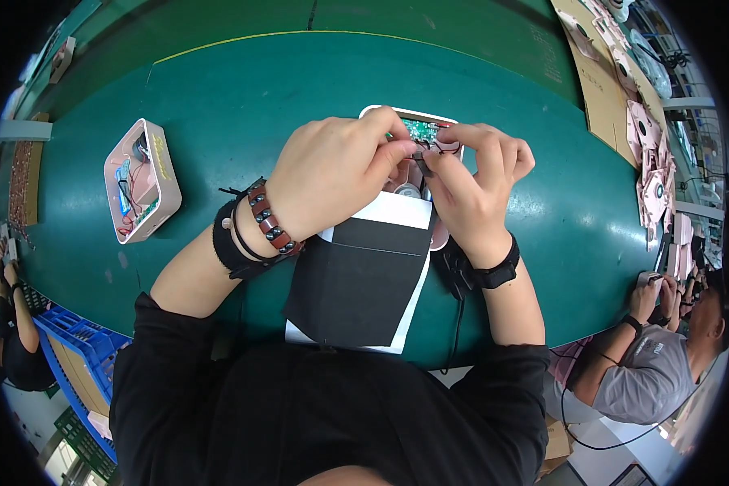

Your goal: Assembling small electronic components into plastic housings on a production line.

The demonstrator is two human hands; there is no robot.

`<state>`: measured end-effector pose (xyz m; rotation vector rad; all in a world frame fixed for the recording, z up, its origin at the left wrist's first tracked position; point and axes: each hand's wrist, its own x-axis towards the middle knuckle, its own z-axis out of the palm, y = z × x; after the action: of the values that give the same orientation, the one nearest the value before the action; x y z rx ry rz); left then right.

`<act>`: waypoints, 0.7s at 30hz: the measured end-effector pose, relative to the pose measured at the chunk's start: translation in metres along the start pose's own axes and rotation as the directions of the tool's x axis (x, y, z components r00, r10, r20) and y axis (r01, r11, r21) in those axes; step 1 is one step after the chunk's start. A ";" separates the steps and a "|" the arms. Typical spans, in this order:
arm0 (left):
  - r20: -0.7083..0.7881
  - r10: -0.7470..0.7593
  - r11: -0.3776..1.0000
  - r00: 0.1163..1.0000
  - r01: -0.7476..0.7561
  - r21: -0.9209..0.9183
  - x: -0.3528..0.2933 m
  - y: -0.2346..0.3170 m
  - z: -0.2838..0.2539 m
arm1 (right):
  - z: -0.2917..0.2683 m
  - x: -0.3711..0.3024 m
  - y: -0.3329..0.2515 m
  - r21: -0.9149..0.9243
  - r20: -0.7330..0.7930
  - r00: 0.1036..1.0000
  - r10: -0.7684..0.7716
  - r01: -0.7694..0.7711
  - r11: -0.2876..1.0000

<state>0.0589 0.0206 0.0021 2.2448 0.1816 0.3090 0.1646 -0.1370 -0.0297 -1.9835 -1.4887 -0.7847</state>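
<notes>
While both hands meet over an open case [425, 111], the left hand [332, 170] brings its thumb and index fingertips together, pinching at thin wires [441, 147] above a green board [419, 130]. The right hand [476, 182] curves its thumb and index finger toward the same spot, its other fingers bent and slightly spread; its thumb is just beside a small dark piece [422, 164], though I cannot tell whether its fingertips grip it. A round part [408, 190] shows inside the case, below the fingers.

The case rests on the green table [243, 89], partly covered by the hands. Near it, toward the person, lies a dark sheet [356, 283] over a white sheet [393, 211]. A black cable [459, 328] runs beside them, below the right wrist.

Well apart on the left, a second case [168, 194] stands open, with wires and a blue part [124, 191] inside. On the right, pink parts [656, 194] lie partly on cardboard [606, 93]; beyond the table edge sits a co-worker [652, 377] in grey.
</notes>
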 end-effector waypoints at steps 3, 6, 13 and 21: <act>-0.008 0.061 0.998 0.998 -0.062 -0.017 -0.001 -0.005 0.005 | -0.001 0.002 -0.002 -0.038 -0.020 0.999 -0.028 0.027 0.999; 0.031 0.023 1.000 0.999 -0.023 -0.011 -0.001 -0.006 0.003 | -0.002 0.002 -0.004 -0.097 -0.047 0.997 -0.062 0.057 0.994; 0.088 -0.006 0.987 0.996 0.021 -0.161 0.004 -0.010 0.005 | -0.002 0.001 -0.007 -0.151 -0.051 0.998 0.035 -0.043 0.988; 0.175 -0.039 0.946 0.984 0.093 -0.311 0.006 -0.010 0.000 | 0.000 0.005 -0.001 0.236 0.036 0.996 0.087 -0.093 0.967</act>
<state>0.0643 0.0285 -0.0050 1.9274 0.1091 0.1033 0.1651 -0.1337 -0.0263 -1.8712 -1.4235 -0.5190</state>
